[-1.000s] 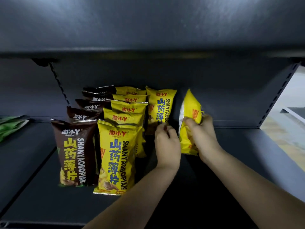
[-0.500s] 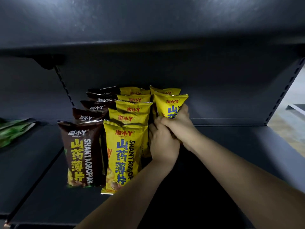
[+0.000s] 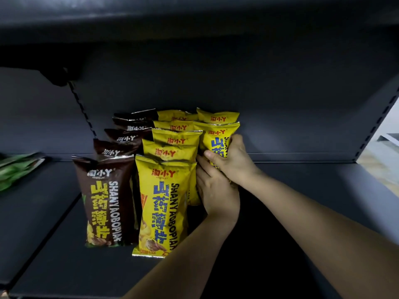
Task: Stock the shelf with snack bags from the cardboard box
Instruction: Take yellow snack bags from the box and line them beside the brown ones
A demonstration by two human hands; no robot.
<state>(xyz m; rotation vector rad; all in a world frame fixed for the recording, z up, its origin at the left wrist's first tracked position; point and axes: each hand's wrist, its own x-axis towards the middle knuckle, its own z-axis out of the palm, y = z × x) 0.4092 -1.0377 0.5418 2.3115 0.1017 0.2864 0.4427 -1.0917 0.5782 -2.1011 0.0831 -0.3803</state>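
2 hands at work on the shelf (image 3: 302, 201): right hand (image 3: 234, 162) wrapped around an upright yellow snack bag (image 3: 217, 138), fingers (image 3: 212, 155) curled shut across its front, long axis vertical, seal at 12 o'clock. Left hand (image 3: 216, 190) just below at 6 o'clock, flat against the yellow row (image 3: 170, 169), gripping nothing visible. Nearer the bag: the right; probably only a short push toward 12 o'clock, behind which 1 yellow bag (image 3: 218, 116) already stands.

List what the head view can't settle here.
- Cardboard box: out of frame.
- Lower half of the yellow bag: covered by right hand and left hand.
- Rear bags in both rows: only tops show.
- Green packs: blurred, cut off at left edge.
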